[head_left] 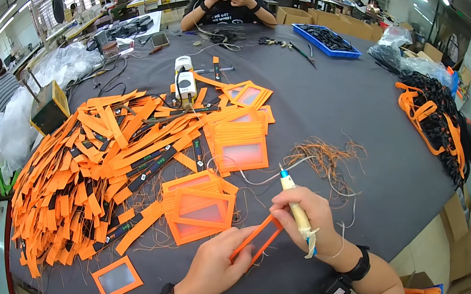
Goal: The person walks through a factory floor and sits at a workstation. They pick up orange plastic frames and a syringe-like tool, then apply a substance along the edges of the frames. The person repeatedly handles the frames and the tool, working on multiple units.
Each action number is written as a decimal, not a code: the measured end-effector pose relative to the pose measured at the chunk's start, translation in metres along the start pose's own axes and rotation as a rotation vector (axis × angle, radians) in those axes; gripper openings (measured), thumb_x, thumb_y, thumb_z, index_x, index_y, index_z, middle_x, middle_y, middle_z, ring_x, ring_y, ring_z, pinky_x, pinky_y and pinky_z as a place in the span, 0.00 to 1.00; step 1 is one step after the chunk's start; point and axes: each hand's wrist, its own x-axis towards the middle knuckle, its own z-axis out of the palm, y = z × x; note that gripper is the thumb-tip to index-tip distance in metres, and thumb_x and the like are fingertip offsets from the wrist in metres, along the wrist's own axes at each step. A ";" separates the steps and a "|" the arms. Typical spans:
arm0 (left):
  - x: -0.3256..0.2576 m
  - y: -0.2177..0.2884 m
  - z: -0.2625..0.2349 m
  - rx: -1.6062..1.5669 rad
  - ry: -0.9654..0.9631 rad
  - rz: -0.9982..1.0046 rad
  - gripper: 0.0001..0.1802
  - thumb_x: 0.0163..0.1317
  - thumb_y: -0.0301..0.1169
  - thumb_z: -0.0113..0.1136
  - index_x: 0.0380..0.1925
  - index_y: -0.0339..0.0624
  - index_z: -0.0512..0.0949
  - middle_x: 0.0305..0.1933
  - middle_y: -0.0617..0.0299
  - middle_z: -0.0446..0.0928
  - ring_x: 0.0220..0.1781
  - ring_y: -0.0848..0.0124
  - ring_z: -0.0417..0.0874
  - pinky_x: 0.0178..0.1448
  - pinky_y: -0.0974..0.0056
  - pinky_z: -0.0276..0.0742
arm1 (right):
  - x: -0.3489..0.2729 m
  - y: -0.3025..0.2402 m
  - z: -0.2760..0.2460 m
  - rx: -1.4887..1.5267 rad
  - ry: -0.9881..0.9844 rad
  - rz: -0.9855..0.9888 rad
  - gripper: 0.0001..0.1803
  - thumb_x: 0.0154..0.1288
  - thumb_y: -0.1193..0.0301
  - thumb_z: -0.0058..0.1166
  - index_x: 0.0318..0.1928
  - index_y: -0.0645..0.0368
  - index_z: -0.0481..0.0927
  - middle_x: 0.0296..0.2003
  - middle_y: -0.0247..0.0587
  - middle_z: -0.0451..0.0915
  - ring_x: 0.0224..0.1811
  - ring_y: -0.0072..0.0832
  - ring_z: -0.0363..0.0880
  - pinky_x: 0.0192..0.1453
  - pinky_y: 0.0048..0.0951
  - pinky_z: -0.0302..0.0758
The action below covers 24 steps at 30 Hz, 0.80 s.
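Note:
My left hand (218, 265) is closed on one end of an orange rectangular frame (255, 240), pinched between thumb and fingers and tilted almost edge-on. My right hand (313, 218) pinches the frame's other end and also grips a cream pen-shaped tool (296, 205) with a blue collar. The tool's thin tip points up and away from the frame, and a thin pale cord runs near it. Close beyond my left hand lies a stack of orange frames with clear windows (201, 209). A single framed window (116, 278) lies flat at the left.
A big heap of orange strips (76, 180) covers the left side. More framed windows (239, 140) are piled mid-table, near a white power socket (184, 77). Loose orange threads (327, 156) lie right of centre. Far off are a blue tray (327, 41) and a seated person (228, 8).

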 end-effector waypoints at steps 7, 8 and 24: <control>-0.002 -0.007 -0.002 -0.291 -0.003 -0.214 0.15 0.60 0.24 0.54 0.48 0.35 0.77 0.35 0.60 0.80 0.33 0.77 0.79 0.38 0.72 0.75 | -0.001 0.004 -0.006 0.533 0.083 0.452 0.13 0.60 0.82 0.57 0.44 0.59 0.72 0.30 0.33 0.77 0.33 0.18 0.76 0.39 0.18 0.73; -0.002 -0.008 -0.003 -0.340 -0.010 -0.257 0.14 0.61 0.24 0.54 0.47 0.35 0.77 0.34 0.62 0.80 0.33 0.80 0.78 0.38 0.73 0.74 | -0.001 0.003 -0.006 0.731 0.142 0.536 0.13 0.60 0.82 0.56 0.45 0.58 0.72 0.30 0.30 0.75 0.34 0.16 0.74 0.41 0.17 0.71; 0.004 -0.004 -0.003 -0.701 0.214 -0.301 0.14 0.64 0.27 0.55 0.49 0.36 0.76 0.36 0.66 0.79 0.35 0.82 0.77 0.40 0.76 0.74 | -0.002 -0.007 -0.007 0.549 0.014 0.519 0.18 0.59 0.84 0.55 0.48 0.58 0.67 0.35 0.32 0.72 0.34 0.15 0.73 0.40 0.18 0.74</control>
